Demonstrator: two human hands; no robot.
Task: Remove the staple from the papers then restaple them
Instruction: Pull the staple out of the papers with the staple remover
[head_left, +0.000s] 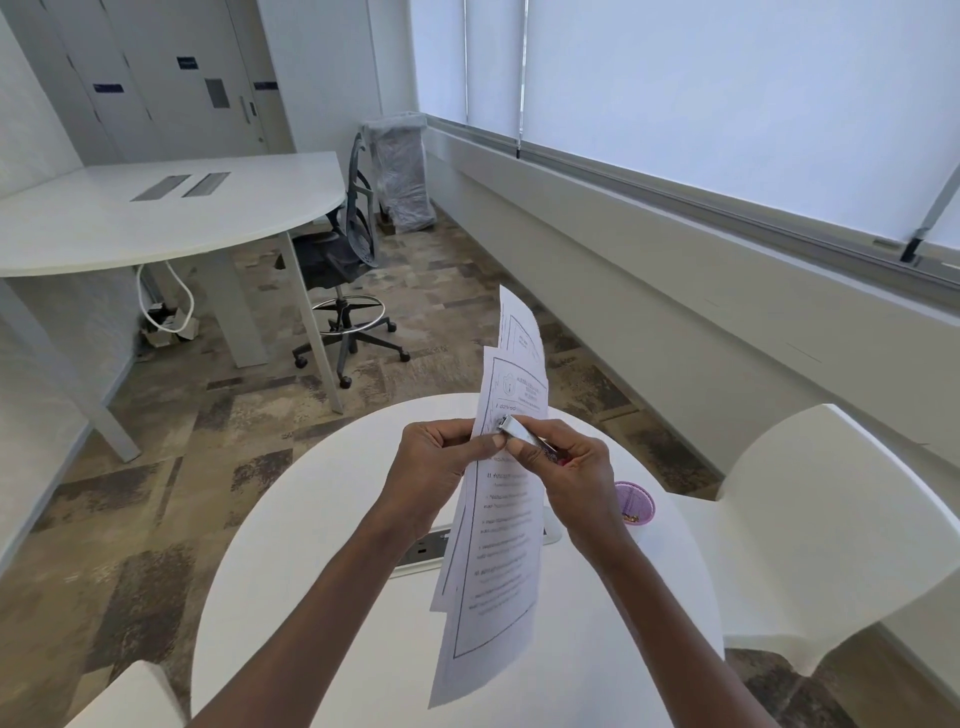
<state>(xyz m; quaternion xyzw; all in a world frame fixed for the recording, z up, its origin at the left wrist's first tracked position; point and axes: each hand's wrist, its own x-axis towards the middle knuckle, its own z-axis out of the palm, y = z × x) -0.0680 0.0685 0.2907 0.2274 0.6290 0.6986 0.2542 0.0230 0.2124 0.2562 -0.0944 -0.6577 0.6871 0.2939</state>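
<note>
Just below centre of the frame: printed papers (498, 545) held up in the air above a round white table (322, 597), sheets fanned, top edges pointing toward upper centre, bottom corners hanging toward the lower middle. Left hand (436, 462) closed on the left edge of the papers near their upper part, thumb across the front sheet, fingers behind. Right hand (571, 467) closed around a slim metal staple remover (524, 434), pinched between thumb and fingers, its silver tip resting against the front sheet close to the left thumb. Staple itself too small to make out. Dark pinkish end of the tool showing inside the right palm.

On the table, right of the right wrist: a small round lilac case (635, 503), lying flat, apart from the papers. Behind the sheets, at the middle of the tabletop: a recessed power outlet strip (423, 551), partly hidden by the paper.

Right of the frame: a white moulded chair (810, 519) drawn up beside the table. Lower left corner: a corner of another white seat (135, 696). Upper left: a large white desk (156, 213) with two grey cable slots, and a black office chair (343, 270) with a chrome foot ring next to it on patterned carpet. Upper centre, by the wall: a bin lined with clear plastic (402, 171). Upper right: windows with pale roller blinds (727, 104) down.
</note>
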